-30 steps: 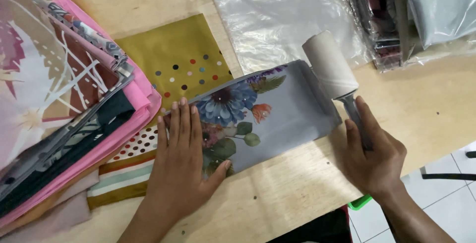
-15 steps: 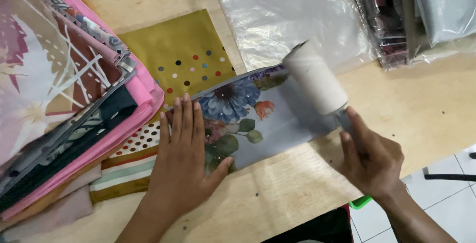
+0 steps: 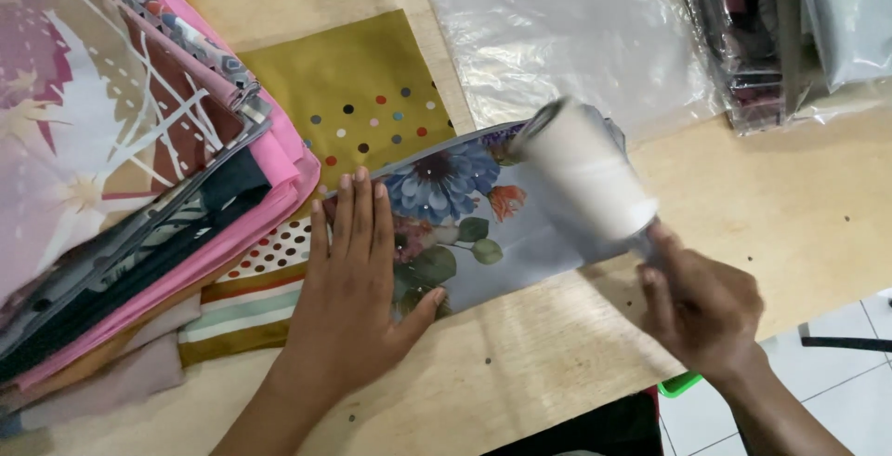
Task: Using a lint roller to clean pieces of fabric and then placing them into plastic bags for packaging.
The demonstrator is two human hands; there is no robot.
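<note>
Here, at this moment:
Left hand (image 3: pixel 358 279): flat, palm down, fingers (image 3: pixel 358 205) spread and pointing toward 12 o'clock, pinning the near-left end of the folded floral cloth (image 3: pixel 465 224); gripping nothing.
Right hand (image 3: pixel 701 312): at 4 o'clock of the cloth, fingers curled shut around the handle of the lint roller (image 3: pixel 585 172).
Lint roller: white drum blurred, lying over the far-right end of the floral cloth, toward 2 o'clock from the left hand; hard to tell whether pressed down or just above.
Floral cloth: grey-blue with a blue flower and green leaves, lying on the wooden tabletop (image 3: pixel 799 205), overlapping the mustard dotted cloth (image 3: pixel 358 93) at 11 o'clock.
Progress, as a judgement: rolling of this piece under way, only the right end under the drum; stretch beneath the left palm apparently not reached.
Left to do, judged likewise: stack of folded cloths (image 3: pixel 121 168) at 9 o'clock.
Elsewhere: clear plastic bags (image 3: pixel 567 28) at 1 o'clock, apart from the hands.
</note>
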